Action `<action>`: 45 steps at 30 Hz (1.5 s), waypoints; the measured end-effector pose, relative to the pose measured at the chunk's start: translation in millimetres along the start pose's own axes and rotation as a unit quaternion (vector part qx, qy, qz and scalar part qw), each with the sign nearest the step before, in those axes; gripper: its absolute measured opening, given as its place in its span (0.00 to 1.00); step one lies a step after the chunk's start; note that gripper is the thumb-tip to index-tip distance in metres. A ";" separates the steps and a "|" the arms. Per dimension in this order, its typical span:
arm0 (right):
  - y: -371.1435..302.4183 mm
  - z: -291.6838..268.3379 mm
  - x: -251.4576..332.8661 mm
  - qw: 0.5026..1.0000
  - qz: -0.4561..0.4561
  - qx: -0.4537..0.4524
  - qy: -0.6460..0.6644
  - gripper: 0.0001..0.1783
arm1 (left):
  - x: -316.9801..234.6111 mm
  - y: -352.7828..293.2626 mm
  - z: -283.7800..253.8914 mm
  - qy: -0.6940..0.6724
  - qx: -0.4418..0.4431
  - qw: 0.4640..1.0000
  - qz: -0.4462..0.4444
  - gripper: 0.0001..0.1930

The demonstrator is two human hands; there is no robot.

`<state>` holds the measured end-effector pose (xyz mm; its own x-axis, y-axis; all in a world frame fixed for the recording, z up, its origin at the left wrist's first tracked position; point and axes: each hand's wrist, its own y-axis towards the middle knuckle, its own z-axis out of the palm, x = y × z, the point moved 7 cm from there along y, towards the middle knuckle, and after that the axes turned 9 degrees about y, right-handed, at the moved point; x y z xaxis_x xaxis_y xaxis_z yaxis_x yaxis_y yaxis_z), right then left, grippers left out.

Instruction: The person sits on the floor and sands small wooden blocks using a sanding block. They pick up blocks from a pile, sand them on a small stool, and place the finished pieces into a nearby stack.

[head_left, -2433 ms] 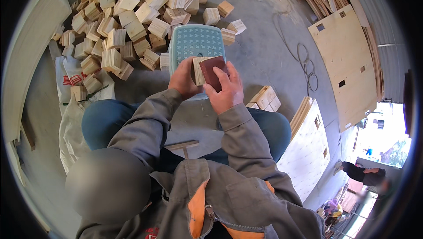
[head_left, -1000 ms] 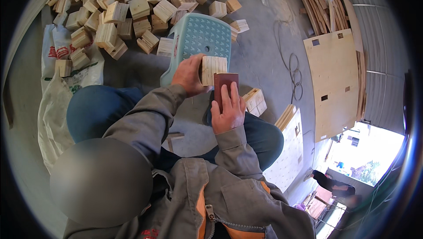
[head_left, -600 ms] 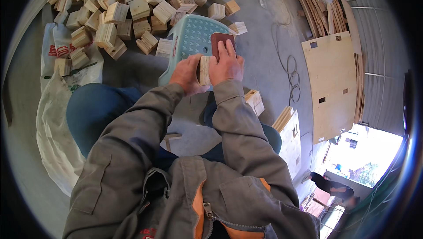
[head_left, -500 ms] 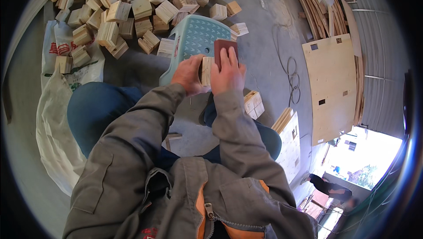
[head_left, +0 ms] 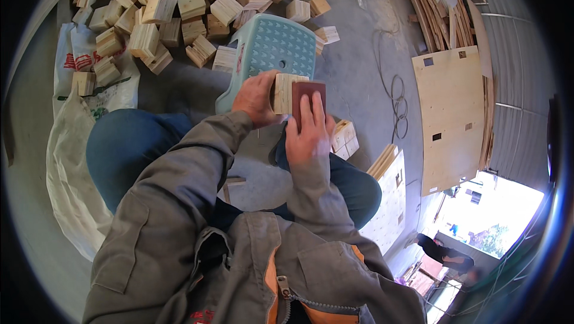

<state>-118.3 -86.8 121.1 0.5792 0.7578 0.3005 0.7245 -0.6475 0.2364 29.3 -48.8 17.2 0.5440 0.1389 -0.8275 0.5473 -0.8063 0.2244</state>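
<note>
My left hand point(head_left: 258, 100) is closed on a pale laminated plywood block point(head_left: 284, 92), gripping its left side. Above the near edge of a light blue-green plastic stool point(head_left: 281, 42), the block shows its layered face. A reddish-brown sanding block point(head_left: 307, 98) lies against the wood's right side. My right hand point(head_left: 310, 128) is closed on it, two fingers stretched along its flat face and the others bent around the edge. The thumb is partly hidden, and so is the face where wood and sanding block meet.
Many loose wooden blocks point(head_left: 191, 2) lie heaped beyond the stool at left. A white woven sack point(head_left: 75, 162) is beside my left knee. More blocks point(head_left: 344, 137) sit by my right knee. Plywood panels point(head_left: 448, 115) and a thin cable point(head_left: 397, 103) lie right; a person point(head_left: 445, 253) is far off.
My right hand has drawn the sanding block back toward me and slightly right along the wooden block. More of the wood's face shows now. My left hand keeps its hold, nearly still.
</note>
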 end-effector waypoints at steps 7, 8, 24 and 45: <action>112.7 41.6 -12.8 0.998 0.048 0.039 0.001 0.32 | 1.6 3.0 0.4 0.015 0.023 0.999 -0.025 0.54; 111.6 40.4 -13.4 0.999 0.039 0.026 0.007 0.32 | 1.4 3.4 0.6 0.013 0.018 1.000 -0.020 0.54; -35.0 -9.1 7.5 0.995 -0.062 0.007 0.082 0.35 | 1.2 1.7 -2.0 0.016 0.004 1.000 -0.005 0.48; -28.6 -8.1 13.7 0.998 -0.028 0.029 0.040 0.35 | -0.3 2.4 0.9 0.019 -0.013 1.000 0.000 0.52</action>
<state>-134.1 -58.5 125.9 0.5080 0.7819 0.3614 0.7764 -0.5973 0.2009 29.9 -51.3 17.5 0.5676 0.1602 -0.8076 0.5635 -0.7908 0.2392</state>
